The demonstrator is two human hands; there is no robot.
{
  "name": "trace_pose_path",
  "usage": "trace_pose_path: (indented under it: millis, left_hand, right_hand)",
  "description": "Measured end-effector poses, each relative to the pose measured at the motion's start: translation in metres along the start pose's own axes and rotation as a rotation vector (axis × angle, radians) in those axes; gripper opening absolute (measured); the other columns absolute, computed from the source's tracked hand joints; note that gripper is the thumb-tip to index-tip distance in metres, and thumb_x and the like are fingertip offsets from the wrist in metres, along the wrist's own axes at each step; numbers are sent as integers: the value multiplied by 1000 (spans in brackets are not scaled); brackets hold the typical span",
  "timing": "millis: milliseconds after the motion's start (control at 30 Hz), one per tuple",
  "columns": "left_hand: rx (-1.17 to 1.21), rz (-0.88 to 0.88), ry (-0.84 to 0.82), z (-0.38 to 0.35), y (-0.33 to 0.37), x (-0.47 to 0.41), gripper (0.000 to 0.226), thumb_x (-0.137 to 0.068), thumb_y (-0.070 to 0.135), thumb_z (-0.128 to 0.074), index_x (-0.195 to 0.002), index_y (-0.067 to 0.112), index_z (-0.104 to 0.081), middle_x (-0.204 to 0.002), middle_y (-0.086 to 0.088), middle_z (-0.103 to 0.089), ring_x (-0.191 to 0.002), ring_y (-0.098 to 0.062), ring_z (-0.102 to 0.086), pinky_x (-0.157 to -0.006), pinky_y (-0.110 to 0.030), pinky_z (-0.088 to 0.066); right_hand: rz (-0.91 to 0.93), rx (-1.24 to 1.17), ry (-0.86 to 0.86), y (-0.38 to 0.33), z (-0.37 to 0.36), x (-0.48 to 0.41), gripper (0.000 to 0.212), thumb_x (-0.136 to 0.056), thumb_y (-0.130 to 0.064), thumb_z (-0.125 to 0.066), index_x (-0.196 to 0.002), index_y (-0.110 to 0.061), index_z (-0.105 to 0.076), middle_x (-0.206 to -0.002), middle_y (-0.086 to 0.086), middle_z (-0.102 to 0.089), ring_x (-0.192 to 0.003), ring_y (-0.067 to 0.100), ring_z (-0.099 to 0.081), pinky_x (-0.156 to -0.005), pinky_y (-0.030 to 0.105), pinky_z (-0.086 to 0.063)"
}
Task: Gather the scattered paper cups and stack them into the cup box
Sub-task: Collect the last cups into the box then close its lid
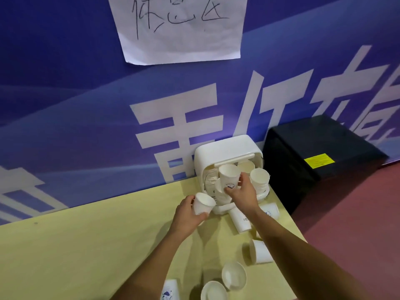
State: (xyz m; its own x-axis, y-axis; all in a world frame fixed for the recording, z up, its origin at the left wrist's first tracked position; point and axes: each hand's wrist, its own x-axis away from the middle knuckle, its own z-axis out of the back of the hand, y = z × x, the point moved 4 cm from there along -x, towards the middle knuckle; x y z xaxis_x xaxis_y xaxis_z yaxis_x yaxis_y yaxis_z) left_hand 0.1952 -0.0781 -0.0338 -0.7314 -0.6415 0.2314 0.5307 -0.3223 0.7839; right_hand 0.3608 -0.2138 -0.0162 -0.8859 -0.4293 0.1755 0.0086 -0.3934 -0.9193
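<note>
The right grip (242, 192) pinched a mouth-up cup (228, 175) just above the stack (219, 191) in the cup box (227, 148), while the left grip (187, 214), curled round a second cup (203, 203), hung just left of the box.

We see bright, even indoor light. On the surface (86, 245) in front of the cup box (227, 148), our forearms throw only faint, soft-edged shadows. At the box's open front, the paper cup (203, 205) gripped by the left hand (186, 215) and the stacked cup (229, 176) pinched by the right hand (243, 194) bleach to near-blank white, their print smeared. Up and left of the box, a pale violet sheen lies on the banner (65, 83). Right of the box, the black cabinet (313, 152) sinks into near-featureless dark. Far from the box, straight edges lean and bow, and the loose cups (233, 276) nearest us look soft.
</note>
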Motion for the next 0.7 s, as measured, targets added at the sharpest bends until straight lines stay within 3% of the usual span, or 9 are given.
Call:
trace_pose_path:
  millis: [233, 400, 700]
  left_hand:
    - [8, 42, 48, 7, -2, -4, 64, -75, 30, -79, -130, 20, -49, -122, 4, -59, -104, -14, -56, -81, -25, -43]
    - [10, 56, 55, 8, -8, -3, 64, -75, 32, -79, -130, 22, -49, -121, 6, -58, -105, -14, -56, -80, -25, -43]
    - [48, 46, 37, 7, -8, -5, 64, -77, 30, -79, -131, 21, -48, -123, 4, -59, -105, -16, -57, -81, -26, -44]
  right_hand:
    - [53, 103, -29, -2, -17, -15, 69, -80, -10, -77, -138, -18, -40, -119, -1, -62, -110, 20, -57, -86, 27, -41]
    - [53, 202, -55, 3, -21, -13, 75, -76, -12, -81, -138, -18, -40, -127, 4, -64, -114, 27, -62, -90, 40, -53]
    - [40, 155, -14, 5, -11, -16, 81, -79, -21, -83, -145, -20, -36, -137, 5, -59, -122, 27, -59, -97, 49, -53]
